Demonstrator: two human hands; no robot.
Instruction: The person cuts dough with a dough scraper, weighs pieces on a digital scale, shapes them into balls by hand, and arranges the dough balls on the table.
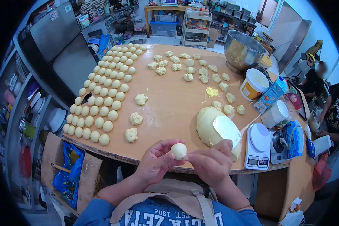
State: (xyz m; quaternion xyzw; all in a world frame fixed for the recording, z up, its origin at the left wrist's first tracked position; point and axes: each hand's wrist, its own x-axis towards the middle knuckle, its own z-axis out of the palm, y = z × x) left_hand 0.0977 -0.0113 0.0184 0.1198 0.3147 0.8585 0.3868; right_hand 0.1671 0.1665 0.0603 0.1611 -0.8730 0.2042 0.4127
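A smooth, pale yellow dough ball [179,151] is held up near the table's front edge. My left hand [157,160] grips it between thumb and fingers. My right hand [213,160] is closed, its fingertips pinching at the ball's lower right side. Behind my right hand lies a large mound of dough [205,126] with a white scraper [227,131] resting on it. Rough dough pieces [131,135] sit on the table ahead of my left hand. Rows of smooth dough balls [99,122] cover the table's left side.
More rough pieces [176,67] lie at the far side of the table [169,113]. On the right stand a kitchen scale [258,145], a white tub [255,83], a blue carton [270,94] and a steel mixing bowl [244,49]. Other people [327,101] are at the far right.
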